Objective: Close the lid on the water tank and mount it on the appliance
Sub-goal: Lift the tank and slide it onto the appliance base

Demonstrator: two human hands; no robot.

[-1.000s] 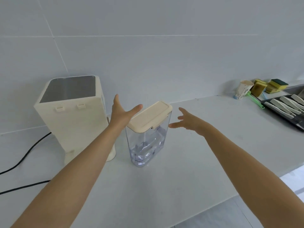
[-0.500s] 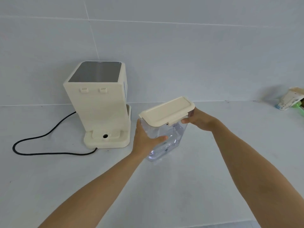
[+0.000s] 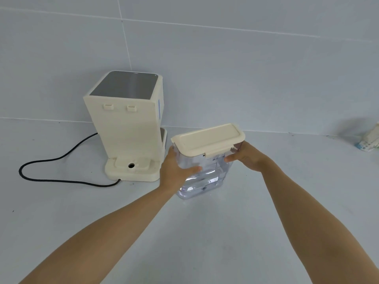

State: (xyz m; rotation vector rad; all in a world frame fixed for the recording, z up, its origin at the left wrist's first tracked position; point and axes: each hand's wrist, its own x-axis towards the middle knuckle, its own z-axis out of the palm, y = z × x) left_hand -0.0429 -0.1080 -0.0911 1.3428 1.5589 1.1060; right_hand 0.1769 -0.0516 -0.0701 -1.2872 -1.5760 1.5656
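A clear water tank [image 3: 207,177] with some water in it stands on the white counter, just right of the appliance. Its cream lid [image 3: 207,140] lies flat and shut on top. My left hand [image 3: 174,171] grips the tank's left side, thumb across the front wall. On the tank's right side, my right hand [image 3: 246,155] holds it just under the lid. The cream appliance [image 3: 127,124] stands at the left with its back toward me, its base dock [image 3: 131,166] showing a round port and nothing on it.
A black power cord [image 3: 61,171] loops over the counter left of the appliance. A paper cup [image 3: 369,140] sits at the far right edge by the wall. A tiled wall rises behind the white counter [image 3: 205,232].
One second ago both hands were open beside the tank; they have since closed on its sides. In the last half second the grip and tank look about the same.
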